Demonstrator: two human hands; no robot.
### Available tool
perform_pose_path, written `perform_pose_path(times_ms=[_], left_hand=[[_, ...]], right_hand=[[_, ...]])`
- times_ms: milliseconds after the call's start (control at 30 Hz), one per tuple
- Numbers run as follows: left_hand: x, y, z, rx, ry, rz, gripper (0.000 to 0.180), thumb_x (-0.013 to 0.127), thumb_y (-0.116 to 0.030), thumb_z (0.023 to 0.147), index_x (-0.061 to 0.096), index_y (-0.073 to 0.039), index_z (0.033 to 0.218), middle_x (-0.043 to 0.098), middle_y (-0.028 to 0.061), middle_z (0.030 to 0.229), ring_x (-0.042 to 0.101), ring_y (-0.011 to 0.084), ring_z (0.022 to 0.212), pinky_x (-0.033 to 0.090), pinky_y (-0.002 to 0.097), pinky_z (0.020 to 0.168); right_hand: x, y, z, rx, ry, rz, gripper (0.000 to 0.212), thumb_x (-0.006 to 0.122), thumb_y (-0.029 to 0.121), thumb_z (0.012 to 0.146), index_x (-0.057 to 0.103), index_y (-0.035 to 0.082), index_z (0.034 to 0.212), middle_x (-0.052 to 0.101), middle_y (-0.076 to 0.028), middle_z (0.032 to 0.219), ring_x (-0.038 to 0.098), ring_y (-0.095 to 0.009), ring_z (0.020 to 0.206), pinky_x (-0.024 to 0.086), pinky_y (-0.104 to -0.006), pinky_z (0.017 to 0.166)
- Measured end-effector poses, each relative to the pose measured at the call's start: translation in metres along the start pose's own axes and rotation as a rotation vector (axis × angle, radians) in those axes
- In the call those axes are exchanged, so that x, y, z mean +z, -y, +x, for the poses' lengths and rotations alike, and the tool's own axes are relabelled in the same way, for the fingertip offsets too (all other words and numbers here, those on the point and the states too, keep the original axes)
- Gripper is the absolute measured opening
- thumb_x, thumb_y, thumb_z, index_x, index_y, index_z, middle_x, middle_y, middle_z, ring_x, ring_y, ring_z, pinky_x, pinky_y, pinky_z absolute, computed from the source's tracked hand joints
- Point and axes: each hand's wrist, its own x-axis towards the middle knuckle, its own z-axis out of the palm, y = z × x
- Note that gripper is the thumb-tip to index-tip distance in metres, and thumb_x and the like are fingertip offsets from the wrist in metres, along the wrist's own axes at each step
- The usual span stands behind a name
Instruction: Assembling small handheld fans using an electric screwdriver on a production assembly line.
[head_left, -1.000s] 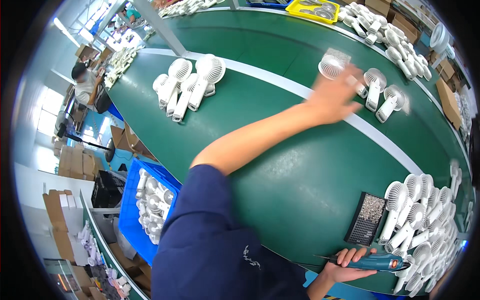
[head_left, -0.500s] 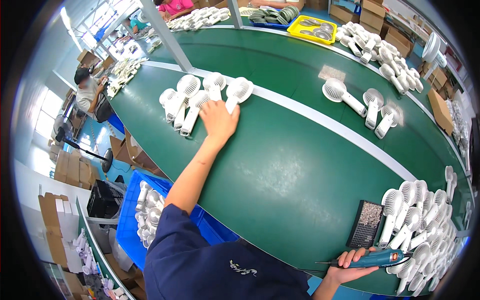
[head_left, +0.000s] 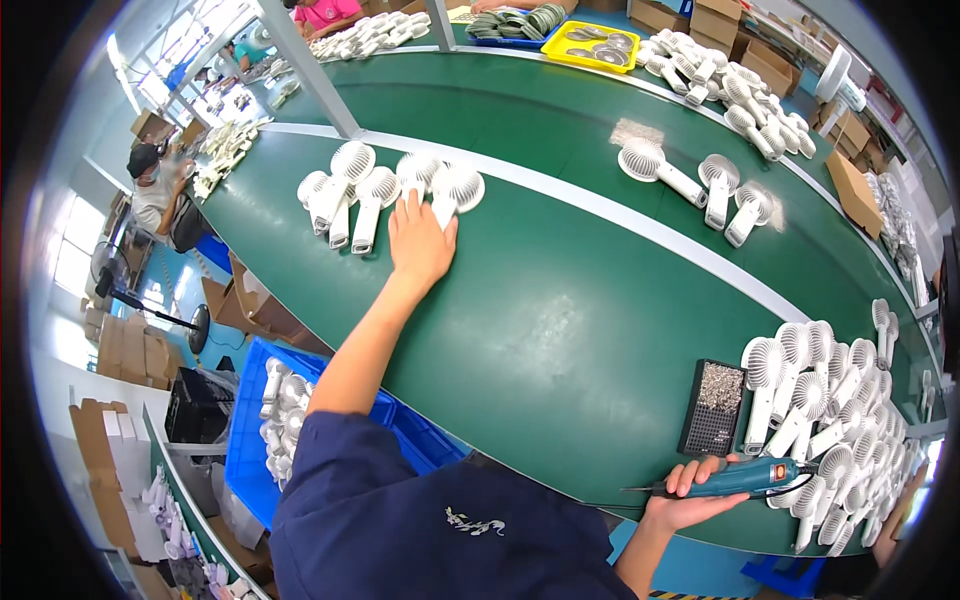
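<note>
The fingers of the left hand [head_left: 422, 250] are extended and a little apart, laid over the handles of two white handheld fans [head_left: 460, 188] side by side at the far left of the green table [head_left: 560, 410]; whether they pinch either handle I cannot tell. The step in hand looks like taking hold of these fans or setting them down, and either way the next move calls for sure contact on the handles without knocking the other fans [head_left: 375, 190] just to the left. The palm faces down, and the bare forearm [head_left: 360, 350] slants back to the near left, into a dark blue sleeve [head_left: 340, 465]. At the near right, the right hand [head_left: 685, 512] has its fingers curled round a teal electric screwdriver [head_left: 735, 479], almost level, its tip pointing left, with a black parts tray [head_left: 712, 430] just beyond
</note>
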Motion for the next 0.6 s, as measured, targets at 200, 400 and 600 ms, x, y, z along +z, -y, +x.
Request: perform_pose_path(times_ms=[200, 400, 600], left_hand=[[-0.012, 0.020, -0.014, 0.106, 0.014, -0.196, 0.076, 0.070, -0.049, 0.083, 0.047, -0.002, 0.139, 0.048, 0.0245, 0.135, 0.041, 0.0413, 0.130, 0.029, 0.0549, 0.109], [-0.007, 0.131, -0.004, 0.256, 0.253, -0.137, 0.081, 0.053, -0.055, 0.093, 0.028, -0.008, 0.155, 0.025, 0.0249, 0.158, 0.019, 0.0421, 0.147, 0.010, 0.0512, 0.120], [-0.006, 0.080, -0.012, 0.275, 0.221, -0.042, 0.071, 0.040, -0.051, 0.101, 0.022, -0.012, 0.157, 0.029, 0.0127, 0.160, 0.025, 0.0374, 0.146, 0.008, 0.0489, 0.121]], right_hand=[[0.008, 0.011, -0.003, -0.028, -0.073, 0.019, 0.058, 0.033, 0.066, 0.099, 0.046, 0.013, 0.118, 0.040, 0.002, 0.065, 0.033, -0.007, 0.039, 0.025, -0.0209, 0.031], [0.004, -0.016, 0.003, 0.155, -0.014, 0.109, 0.068, 0.028, 0.076, 0.093, 0.048, 0.013, 0.111, 0.045, 0.000, 0.062, 0.036, -0.012, 0.036, 0.031, -0.0287, 0.033], [-0.007, -0.009, -0.017, 0.071, 0.012, 0.088, 0.069, 0.019, 0.075, 0.095, 0.041, 0.012, 0.116, 0.044, -0.001, 0.067, 0.039, -0.012, 0.040, 0.034, -0.0286, 0.039]])
